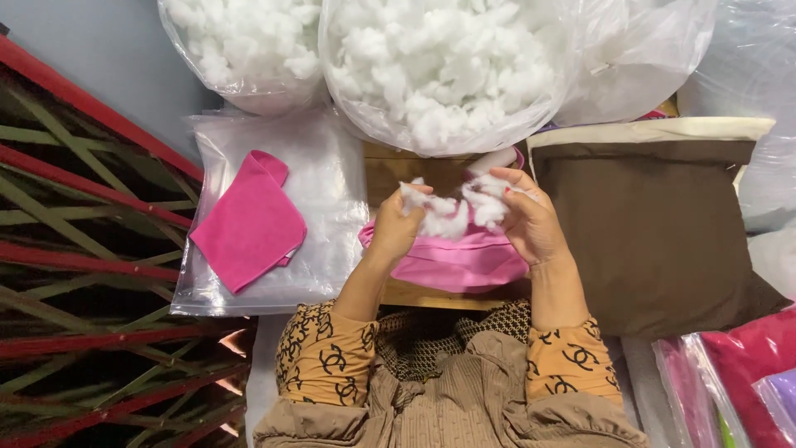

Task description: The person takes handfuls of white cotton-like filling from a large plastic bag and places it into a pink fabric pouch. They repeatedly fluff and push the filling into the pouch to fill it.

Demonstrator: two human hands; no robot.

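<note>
Two clear bags of white stuffing (439,70) up top; flat clear plastic bag (323,178) just below-left of them, under pink cloth.

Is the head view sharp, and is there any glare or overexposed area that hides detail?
Head view: mostly sharp and evenly lit; the stuffing bags at the top are nearly blown out white, and their plastic shows glare. Head view: the tuft between the left hand and right hand loses texture too; the pink cloth and brown cushion stay clear, with soft shadows.
</note>
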